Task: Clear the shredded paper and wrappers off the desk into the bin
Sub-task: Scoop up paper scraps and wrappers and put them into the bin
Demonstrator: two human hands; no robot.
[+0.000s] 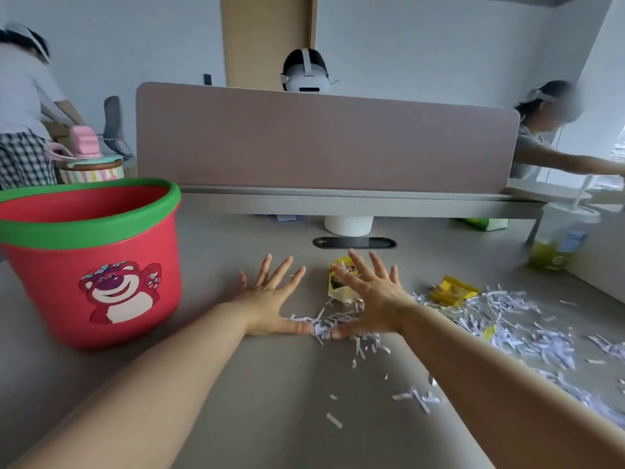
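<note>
While shredded paper on the counter is touched by both thumbs, the left hand and right hand are held with open grip, fingers spread.

red bin with green rim and pink bear print, white shredded paper, yellow wrappers, grey desk

No readable text is showing anywhere. The red bin at left is carrying only a bear picture, no words. Yellow wrappers on the counter are showing dark print, too blurred to read. The drink cup at far right is bearing a blue label, illegible.
</note>
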